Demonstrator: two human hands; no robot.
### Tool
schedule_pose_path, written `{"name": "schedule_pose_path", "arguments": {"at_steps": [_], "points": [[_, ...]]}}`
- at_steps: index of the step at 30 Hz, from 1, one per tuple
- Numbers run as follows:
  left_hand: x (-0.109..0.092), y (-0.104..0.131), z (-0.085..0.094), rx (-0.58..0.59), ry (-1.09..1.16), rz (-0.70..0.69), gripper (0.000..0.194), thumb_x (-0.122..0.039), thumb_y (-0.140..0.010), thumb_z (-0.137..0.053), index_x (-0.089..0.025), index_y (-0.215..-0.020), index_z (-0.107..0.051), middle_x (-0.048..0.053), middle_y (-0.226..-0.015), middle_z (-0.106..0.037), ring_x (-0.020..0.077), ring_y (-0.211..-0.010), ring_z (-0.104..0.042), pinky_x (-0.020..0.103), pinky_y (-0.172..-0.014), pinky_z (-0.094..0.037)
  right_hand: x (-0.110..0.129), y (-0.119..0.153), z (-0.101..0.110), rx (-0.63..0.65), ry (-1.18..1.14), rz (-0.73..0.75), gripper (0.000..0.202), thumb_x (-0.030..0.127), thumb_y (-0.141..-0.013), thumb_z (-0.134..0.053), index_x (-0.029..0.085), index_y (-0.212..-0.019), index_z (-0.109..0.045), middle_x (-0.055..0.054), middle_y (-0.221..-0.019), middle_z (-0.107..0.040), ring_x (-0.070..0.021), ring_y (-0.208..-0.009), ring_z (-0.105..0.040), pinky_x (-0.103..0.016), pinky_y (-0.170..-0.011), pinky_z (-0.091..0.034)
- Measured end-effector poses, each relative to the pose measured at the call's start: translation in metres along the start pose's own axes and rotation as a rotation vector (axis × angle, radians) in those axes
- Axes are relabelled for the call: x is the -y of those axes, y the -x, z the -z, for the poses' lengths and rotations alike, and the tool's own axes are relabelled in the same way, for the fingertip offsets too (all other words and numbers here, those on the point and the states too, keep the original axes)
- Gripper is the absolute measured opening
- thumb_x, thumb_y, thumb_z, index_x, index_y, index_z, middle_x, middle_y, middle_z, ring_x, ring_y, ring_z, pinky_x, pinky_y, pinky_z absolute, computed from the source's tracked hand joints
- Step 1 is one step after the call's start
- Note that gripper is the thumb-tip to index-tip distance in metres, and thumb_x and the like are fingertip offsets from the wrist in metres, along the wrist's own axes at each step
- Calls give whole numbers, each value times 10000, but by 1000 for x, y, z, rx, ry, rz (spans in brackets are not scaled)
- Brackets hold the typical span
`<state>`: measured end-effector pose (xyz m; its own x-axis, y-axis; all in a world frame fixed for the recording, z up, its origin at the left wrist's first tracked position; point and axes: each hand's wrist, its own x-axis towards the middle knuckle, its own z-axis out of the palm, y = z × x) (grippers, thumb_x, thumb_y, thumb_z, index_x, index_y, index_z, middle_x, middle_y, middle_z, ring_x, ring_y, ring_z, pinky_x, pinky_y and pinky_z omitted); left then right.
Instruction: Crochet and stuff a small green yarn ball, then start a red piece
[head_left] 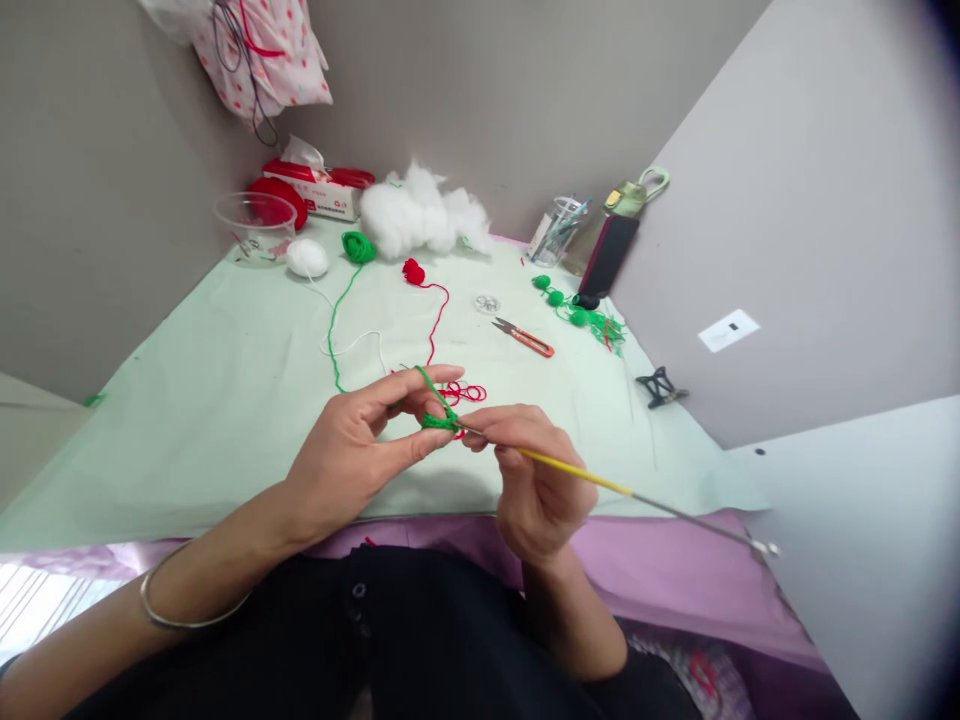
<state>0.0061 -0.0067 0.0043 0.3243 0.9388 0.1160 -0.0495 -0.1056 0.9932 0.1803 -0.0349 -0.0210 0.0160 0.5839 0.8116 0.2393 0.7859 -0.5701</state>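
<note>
Between the thumb and fingers of my left hand [360,440] is a small green crochet piece [439,420], with green yarn passing over the raised index finger. My right hand [544,480] grips a long crochet hook [577,467] with a yellow section and a thin metal shaft that points down to the right. The hook's tip meets the edge of the green piece. Loops of red yarn [469,392] lie just behind the fingers. Green yarn runs back to a green yarn ball [358,247], and a red strand leads to a small red yarn ball [413,271].
Orange-handled thread snips [525,338] lie near a small round container [487,303]. White stuffing [424,212], a tissue box [322,190], a white yarn ball [307,258] and a plastic tub [256,228] line the back. Small green crocheted balls [555,298], a phone [609,258] and a black claw clip [660,388] are rightward.
</note>
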Motion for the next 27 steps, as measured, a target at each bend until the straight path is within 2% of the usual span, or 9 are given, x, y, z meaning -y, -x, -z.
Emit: {"name": "schedule_pose_path", "arguments": {"at_steps": [3,7,11,14,17,19,21,24,27], "points": [[0,-2,-1,3,36,28,423,-243,-816,-810,-255,-1233,-741,-14,-882,-664,164,-959,-647,318,-983,-500,-3,-1,-3,-10,23,66,258,123,-1003,-530,246,-1151,-703,-55,-926,-770,-208,-919,-749,-358,-693,-624],[3,-6,-4,34,189,84,458,-263,-818,-820,-257,-1266,-721,-20,-878,-649,140,-890,-642,293,-910,-520,-7,4,-8,-62,81,58,269,163,-1002,-550,291,-1174,-712,-55,-995,-775,-207,-896,-751,-366,-678,-636],[3,-5,-9,45,340,120,585,-265,-806,-832,-245,-1364,-656,-19,-846,-640,138,-841,-621,284,-857,-512,-13,15,-6,-49,373,186,401,118,-928,-648,331,-1264,-704,-64,-1061,-742,-228,-931,-731,-385,-722,-644],[2,-4,-8,115,486,274,638,-259,-800,-836,-232,-1402,-628,-9,-860,-649,138,-840,-607,269,-833,-486,-11,17,-3,6,442,273,436,63,-893,-662,268,-1274,-711,-79,-1020,-724,-222,-927,-715,-343,-705,-632],[1,-6,-2,174,588,381,571,-263,-805,-829,-218,-1353,-674,5,-877,-649,126,-815,-573,239,-774,-455,-5,9,-3,-118,172,53,291,116,-965,-581,261,-1166,-733,-55,-929,-716,-184,-818,-698,-335,-681,-607],[1,-7,2,176,580,342,537,-257,-819,-817,-227,-1339,-688,6,-879,-641,118,-804,-551,233,-768,-441,-2,1,-5,-220,-87,-166,207,179,-994,-556,253,-1062,-736,-33,-864,-689,-155,-699,-664,-324,-621,-584],[1,-7,2,191,538,280,521,-253,-837,-801,-245,-1345,-684,12,-903,-643,127,-836,-558,251,-808,-440,-2,-4,-9,-239,-308,-320,150,235,-990,-580,237,-972,-729,-19,-822,-668,-129,-620,-626,-292,-559,-558],[2,-7,1,218,481,211,484,-265,-869,-773,-265,-1345,-683,19,-924,-639,146,-880,-577,285,-863,-442,-5,-6,-13,-228,-439,-398,132,305,-975,-617,229,-922,-710,-9,-773,-673,-121,-602,-616,-266,-552,-550],[3,-7,3,207,430,175,456,-268,-889,-755,-275,-1340,-683,10,-916,-613,136,-861,-571,277,-845,-445,-6,-3,-12,-227,-383,-418,138,321,-981,-610,231,-946,-708,-13,-794,-696,-126,-620,-634,-280,-586,-559]]}}
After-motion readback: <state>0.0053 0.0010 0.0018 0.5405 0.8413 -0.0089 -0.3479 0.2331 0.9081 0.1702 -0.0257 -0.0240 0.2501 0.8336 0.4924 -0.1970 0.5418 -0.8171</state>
